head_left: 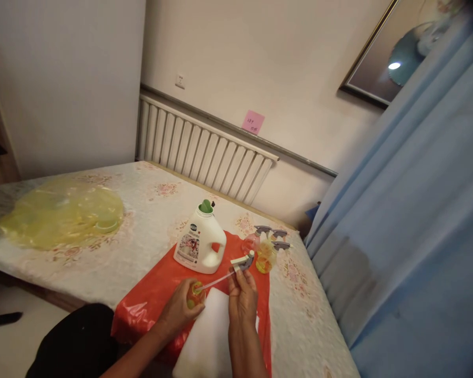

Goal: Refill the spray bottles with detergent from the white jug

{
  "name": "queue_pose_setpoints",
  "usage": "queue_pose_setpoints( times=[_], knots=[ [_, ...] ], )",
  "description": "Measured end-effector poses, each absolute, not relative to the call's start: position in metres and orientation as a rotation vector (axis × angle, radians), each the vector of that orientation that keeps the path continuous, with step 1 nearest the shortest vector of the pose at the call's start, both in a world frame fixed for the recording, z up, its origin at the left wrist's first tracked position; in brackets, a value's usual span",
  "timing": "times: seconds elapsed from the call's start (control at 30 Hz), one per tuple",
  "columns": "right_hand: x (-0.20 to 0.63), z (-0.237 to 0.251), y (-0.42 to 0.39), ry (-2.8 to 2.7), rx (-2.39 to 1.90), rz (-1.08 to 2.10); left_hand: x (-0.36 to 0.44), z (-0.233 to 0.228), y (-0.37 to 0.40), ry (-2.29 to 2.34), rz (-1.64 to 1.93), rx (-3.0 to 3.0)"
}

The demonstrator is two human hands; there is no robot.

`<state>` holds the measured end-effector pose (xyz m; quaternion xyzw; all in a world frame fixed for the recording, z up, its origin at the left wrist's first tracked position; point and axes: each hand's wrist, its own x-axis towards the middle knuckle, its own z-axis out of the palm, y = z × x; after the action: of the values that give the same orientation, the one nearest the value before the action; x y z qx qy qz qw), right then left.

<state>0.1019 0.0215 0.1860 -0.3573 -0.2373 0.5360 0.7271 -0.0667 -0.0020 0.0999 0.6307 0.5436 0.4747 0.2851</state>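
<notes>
My left hand [180, 310] grips a small orange-green spray bottle [194, 295] over a white pad [208, 336]. My right hand [242, 296] holds a grey and white spray trigger head [243, 262]; its thin clear tube [216, 282] runs down to the bottle's mouth. A white detergent jug [200, 245] with a green cap stands just behind my hands on an orange plastic sheet [153, 294]. Three small spray bottles [265, 249] with grey triggers stand to the right of the jug.
The floral-covered table [142, 210] holds a crumpled yellow plastic bag [61, 212] at the far left. A white radiator [201, 149] lines the wall behind, with a pink sticky note [253, 122] above it. A blue curtain [410, 220] hangs at the right.
</notes>
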Motion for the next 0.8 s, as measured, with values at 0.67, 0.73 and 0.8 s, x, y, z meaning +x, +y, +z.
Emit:
queue_pose_setpoints(
  times=[0.67,0.73,0.8],
  knots=[
    [0.096,0.191,0.013,-0.602,-0.860,1.133,-0.067,0.103,-0.003,1.474,1.307,1.673],
    [0.096,0.192,0.012,-0.605,-0.871,1.117,-0.067,0.104,-0.003,1.466,1.295,1.678],
    [0.096,0.193,0.012,-0.601,-0.883,1.078,-0.067,0.104,-0.004,1.462,1.281,1.679]
  ],
)
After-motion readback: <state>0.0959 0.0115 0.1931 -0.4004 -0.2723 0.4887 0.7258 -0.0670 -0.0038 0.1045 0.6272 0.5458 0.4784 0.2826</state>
